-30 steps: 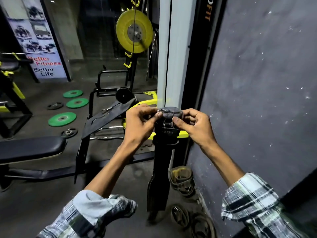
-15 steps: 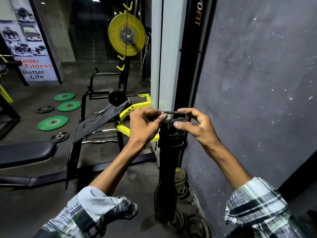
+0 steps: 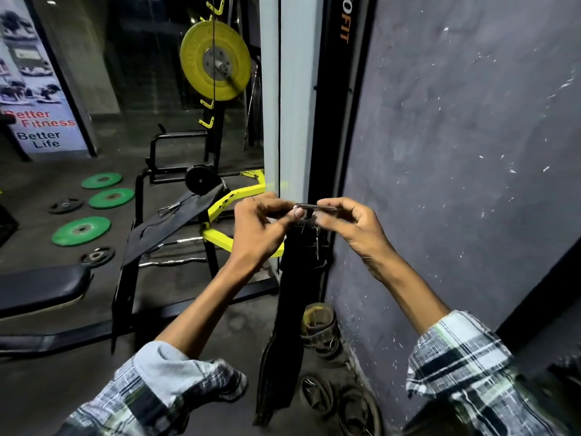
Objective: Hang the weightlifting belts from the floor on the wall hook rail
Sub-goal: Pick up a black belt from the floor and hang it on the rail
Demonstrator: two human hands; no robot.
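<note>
You had both hands, left hand (image 3: 262, 228) and right hand (image 3: 349, 223), pinching the black belt's (image 3: 287, 309) buckle (image 3: 316, 207), belt dangling floorward beside the wall (image 3: 456, 152); hanging came next; no hook rail showed.

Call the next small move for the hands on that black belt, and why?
Probably lift the buckle toward a hook. Both the left hand and right hand pinch the metal buckle of the black belt, which hangs straight down clear of the belts on the floor. No hook rail is in view.
</note>
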